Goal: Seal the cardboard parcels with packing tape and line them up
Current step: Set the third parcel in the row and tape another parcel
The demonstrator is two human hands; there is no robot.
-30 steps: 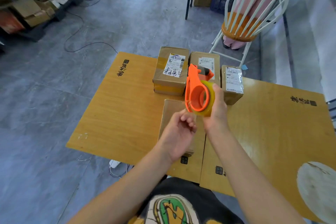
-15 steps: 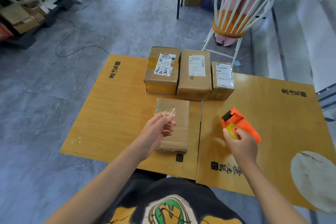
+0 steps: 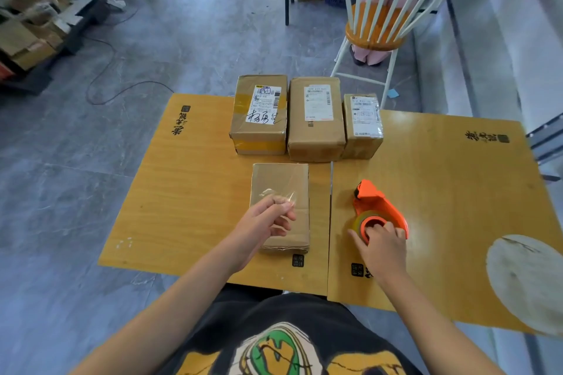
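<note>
Three labelled cardboard parcels stand side by side at the table's far edge: the left parcel (image 3: 259,114), the middle parcel (image 3: 315,117) and the small right parcel (image 3: 363,125). A plain cardboard parcel (image 3: 281,179) lies in front of them. Above its near half, my left hand (image 3: 263,224) pinches a clear strip of tape (image 3: 278,194). The orange tape dispenser (image 3: 376,210) with its yellowish roll lies flat on the right table. My right hand (image 3: 382,250) grips its near end, fingers in the roll's core.
Two wooden tables (image 3: 189,192) stand pushed together, with a seam beside the plain parcel. A pale worn patch (image 3: 527,280) marks the right table. A white chair (image 3: 387,12) stands beyond the parcels. Cardboard clutter (image 3: 33,33) and a cable (image 3: 115,79) lie on the floor at left.
My right hand carried the dispenser from above the parcel down to the right table, where it now lies flat. My left hand kept the cut strip over the plain parcel.
</note>
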